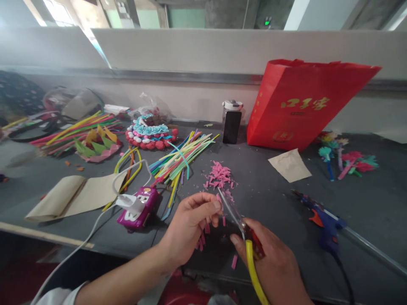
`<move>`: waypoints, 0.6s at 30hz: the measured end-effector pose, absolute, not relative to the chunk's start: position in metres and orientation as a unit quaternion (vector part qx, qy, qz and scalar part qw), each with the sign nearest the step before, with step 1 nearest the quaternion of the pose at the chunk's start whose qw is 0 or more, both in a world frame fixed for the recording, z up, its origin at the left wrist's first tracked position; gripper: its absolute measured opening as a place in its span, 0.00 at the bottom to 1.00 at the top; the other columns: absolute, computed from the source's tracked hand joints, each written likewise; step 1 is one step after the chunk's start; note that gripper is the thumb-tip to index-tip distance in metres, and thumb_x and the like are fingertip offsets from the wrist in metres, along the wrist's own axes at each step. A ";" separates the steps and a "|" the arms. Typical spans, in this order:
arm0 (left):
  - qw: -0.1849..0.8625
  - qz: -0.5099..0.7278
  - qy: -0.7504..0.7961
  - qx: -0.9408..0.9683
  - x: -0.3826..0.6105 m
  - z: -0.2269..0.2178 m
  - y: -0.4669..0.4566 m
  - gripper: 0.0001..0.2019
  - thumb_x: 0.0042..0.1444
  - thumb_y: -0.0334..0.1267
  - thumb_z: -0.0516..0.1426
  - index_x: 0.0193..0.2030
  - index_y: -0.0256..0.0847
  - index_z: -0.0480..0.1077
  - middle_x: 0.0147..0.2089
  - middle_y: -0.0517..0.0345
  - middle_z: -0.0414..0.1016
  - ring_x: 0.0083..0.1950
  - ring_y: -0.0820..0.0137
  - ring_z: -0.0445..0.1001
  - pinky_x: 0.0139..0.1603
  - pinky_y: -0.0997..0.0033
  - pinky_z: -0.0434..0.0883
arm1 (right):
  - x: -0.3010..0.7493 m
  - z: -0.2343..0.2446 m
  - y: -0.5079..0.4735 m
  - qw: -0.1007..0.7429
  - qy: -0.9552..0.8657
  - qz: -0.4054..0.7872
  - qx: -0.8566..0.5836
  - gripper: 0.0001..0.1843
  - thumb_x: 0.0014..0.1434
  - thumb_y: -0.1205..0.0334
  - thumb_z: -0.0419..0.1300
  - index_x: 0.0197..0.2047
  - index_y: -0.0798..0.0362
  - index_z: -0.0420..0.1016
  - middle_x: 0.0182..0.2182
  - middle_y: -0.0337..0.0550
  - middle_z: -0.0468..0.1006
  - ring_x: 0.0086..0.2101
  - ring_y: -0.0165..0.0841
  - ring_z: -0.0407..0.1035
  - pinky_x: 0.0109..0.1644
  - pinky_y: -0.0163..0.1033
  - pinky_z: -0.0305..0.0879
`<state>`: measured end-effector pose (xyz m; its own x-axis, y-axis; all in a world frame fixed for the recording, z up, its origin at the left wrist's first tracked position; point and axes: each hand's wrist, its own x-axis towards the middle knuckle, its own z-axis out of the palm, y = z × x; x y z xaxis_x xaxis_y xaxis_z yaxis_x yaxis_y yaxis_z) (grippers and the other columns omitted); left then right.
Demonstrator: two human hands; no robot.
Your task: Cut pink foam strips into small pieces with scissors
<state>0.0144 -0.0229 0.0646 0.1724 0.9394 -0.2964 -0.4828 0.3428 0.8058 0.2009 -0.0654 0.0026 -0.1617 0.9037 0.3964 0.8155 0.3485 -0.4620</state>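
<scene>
My left hand pinches a small pink strip between thumb and fingertips, above the dark table. My right hand grips a pair of scissors, with red and yellow showing at the handles. The blades point up and left, their tips beside the pink strip; whether they touch it I cannot tell. Just beyond both hands lies a loose heap of pink cut pieces. More pink strips lie under my left hand, and a single pink piece rests near the front edge.
A purple power socket with a white plug sits left. Behind it lie bundled coloured strips and flower headbands. A bottle with a phone before it and a red bag stand behind. At right lies a blue glue gun.
</scene>
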 end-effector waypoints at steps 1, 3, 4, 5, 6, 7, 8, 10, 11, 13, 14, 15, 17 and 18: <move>0.712 0.498 0.407 0.281 0.014 0.064 -0.023 0.05 0.48 0.33 0.66 0.29 0.36 0.74 0.24 0.62 0.72 0.22 0.79 0.68 0.25 0.79 0.64 | 0.201 0.004 -0.065 0.308 -0.762 0.073 -0.565 0.15 0.63 0.48 0.57 0.47 0.48 0.70 0.32 0.39 0.79 0.30 0.34 0.76 0.33 0.36 0.70; 0.711 0.493 0.413 0.284 0.014 0.064 -0.023 0.05 0.49 0.34 0.65 0.29 0.36 0.74 0.23 0.61 0.72 0.22 0.78 0.68 0.24 0.79 0.63 | 0.200 0.006 -0.065 0.300 -0.767 0.079 -0.562 0.15 0.63 0.48 0.56 0.47 0.47 0.70 0.31 0.38 0.79 0.30 0.34 0.76 0.33 0.37 0.69; 0.710 0.492 0.414 0.286 0.014 0.063 -0.023 0.05 0.49 0.34 0.65 0.29 0.36 0.74 0.23 0.61 0.72 0.22 0.78 0.68 0.24 0.79 0.63 | 0.200 0.008 -0.065 0.299 -0.767 0.081 -0.562 0.14 0.63 0.48 0.56 0.46 0.47 0.70 0.31 0.38 0.79 0.30 0.34 0.76 0.33 0.37 0.69; 0.709 0.491 0.416 0.289 0.014 0.063 -0.023 0.05 0.50 0.34 0.65 0.29 0.36 0.73 0.23 0.61 0.72 0.22 0.78 0.68 0.25 0.79 0.63 | 0.199 0.009 -0.065 0.298 -0.768 0.082 -0.561 0.14 0.63 0.48 0.56 0.46 0.47 0.70 0.30 0.38 0.78 0.30 0.34 0.76 0.33 0.37 0.69; 0.707 0.490 0.418 0.291 0.014 0.062 -0.023 0.05 0.50 0.34 0.65 0.29 0.36 0.73 0.23 0.61 0.72 0.22 0.78 0.68 0.25 0.79 0.63 | 0.199 0.010 -0.065 0.298 -0.769 0.083 -0.560 0.13 0.64 0.49 0.55 0.45 0.47 0.70 0.30 0.38 0.78 0.30 0.34 0.75 0.33 0.37 0.69; 0.706 0.489 0.421 0.294 0.014 0.062 -0.023 0.05 0.50 0.34 0.65 0.29 0.36 0.73 0.23 0.61 0.72 0.22 0.78 0.67 0.25 0.79 0.63 | 0.198 0.010 -0.065 0.301 -0.770 0.080 -0.557 0.13 0.64 0.49 0.55 0.45 0.47 0.71 0.30 0.38 0.78 0.30 0.34 0.75 0.33 0.37 0.69; 0.704 0.488 0.422 0.298 0.014 0.062 -0.023 0.06 0.49 0.34 0.65 0.28 0.36 0.73 0.23 0.61 0.72 0.22 0.78 0.67 0.25 0.79 0.63 | 0.198 0.010 -0.065 0.304 -0.772 0.077 -0.553 0.13 0.64 0.50 0.54 0.45 0.48 0.71 0.30 0.39 0.78 0.30 0.34 0.75 0.33 0.37 0.69; 0.702 0.488 0.423 0.301 0.014 0.062 -0.023 0.06 0.48 0.34 0.65 0.28 0.36 0.73 0.23 0.61 0.72 0.22 0.78 0.67 0.26 0.78 0.64 | 0.198 0.009 -0.065 0.312 -0.776 0.073 -0.543 0.12 0.65 0.52 0.54 0.46 0.49 0.71 0.29 0.39 0.78 0.29 0.33 0.75 0.33 0.36 0.68; 0.702 0.487 0.424 0.300 0.014 0.062 -0.023 0.06 0.48 0.34 0.65 0.28 0.36 0.73 0.23 0.61 0.72 0.22 0.77 0.67 0.26 0.78 0.64 | 0.198 0.008 -0.066 0.315 -0.778 0.073 -0.538 0.12 0.65 0.53 0.54 0.46 0.50 0.72 0.29 0.39 0.78 0.28 0.33 0.74 0.32 0.35 0.68; 0.705 0.486 0.425 0.295 0.014 0.063 -0.023 0.06 0.48 0.34 0.65 0.28 0.36 0.73 0.23 0.61 0.72 0.22 0.77 0.67 0.26 0.77 0.64 | 0.199 0.007 -0.066 0.320 -0.781 0.077 -0.531 0.12 0.66 0.53 0.54 0.45 0.50 0.72 0.27 0.38 0.78 0.26 0.31 0.74 0.31 0.34 0.67; 0.706 0.484 0.426 0.293 0.014 0.063 -0.023 0.06 0.48 0.34 0.65 0.28 0.36 0.73 0.23 0.61 0.72 0.22 0.77 0.67 0.26 0.78 0.64 | 0.199 0.007 -0.066 0.323 -0.781 0.079 -0.529 0.12 0.66 0.53 0.54 0.45 0.50 0.72 0.27 0.38 0.78 0.25 0.31 0.73 0.30 0.34 0.67; 0.707 0.483 0.425 0.293 0.014 0.064 -0.023 0.05 0.48 0.34 0.65 0.28 0.36 0.73 0.23 0.61 0.72 0.22 0.77 0.67 0.26 0.78 0.63 | 0.198 0.007 -0.066 0.324 -0.781 0.079 -0.528 0.12 0.66 0.53 0.54 0.45 0.50 0.72 0.28 0.38 0.79 0.25 0.31 0.74 0.31 0.34 0.68; 0.709 0.483 0.420 0.295 0.014 0.064 -0.024 0.05 0.49 0.33 0.64 0.28 0.37 0.73 0.22 0.61 0.71 0.22 0.78 0.67 0.25 0.79 0.62 | 0.198 0.007 -0.066 0.324 -0.781 0.078 -0.527 0.12 0.66 0.53 0.53 0.45 0.50 0.72 0.29 0.38 0.80 0.26 0.31 0.75 0.31 0.34 0.69; 0.710 0.484 0.418 0.296 0.014 0.064 -0.024 0.05 0.49 0.33 0.64 0.28 0.37 0.73 0.22 0.61 0.71 0.22 0.78 0.67 0.25 0.79 0.62 | 0.198 0.007 -0.065 0.323 -0.782 0.077 -0.528 0.12 0.66 0.53 0.53 0.45 0.49 0.72 0.29 0.38 0.80 0.26 0.31 0.75 0.31 0.35 0.69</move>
